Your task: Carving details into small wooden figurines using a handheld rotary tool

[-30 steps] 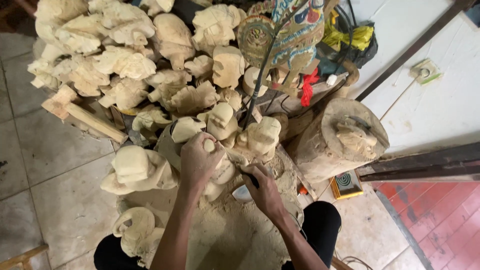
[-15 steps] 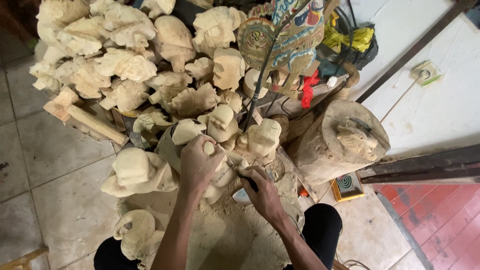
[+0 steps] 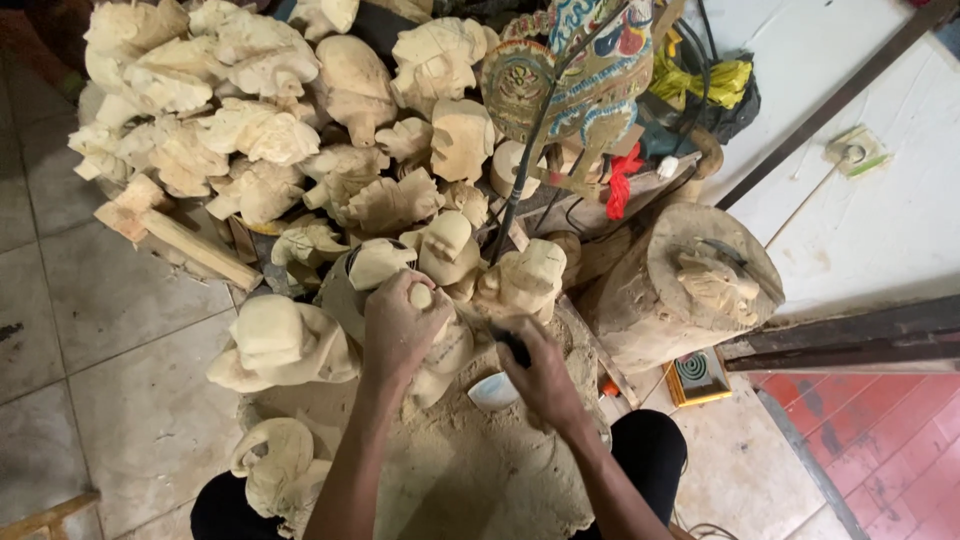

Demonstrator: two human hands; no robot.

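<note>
a tiled floor heaped with pale carved heads surrounds a sawdust-covered block (image 3: 470, 470). the left hand (image 3: 400, 330) clamps an upright carving (image 3: 440, 350) at its far edge; the right hand (image 3: 540, 375), just right, grips a dark-handled tool (image 3: 512, 345) angled toward it.

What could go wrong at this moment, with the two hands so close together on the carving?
1. The right hand grips a dark-handled tool right beside the left hand, which holds the pale wooden carving. A slip might cut the left fingers.
2. The carving is held only by hand on the sawdust-covered block, so it may twist under pressure.
3. Unfinished wooden heads crowd close behind; a hard push could knock them over.
</note>
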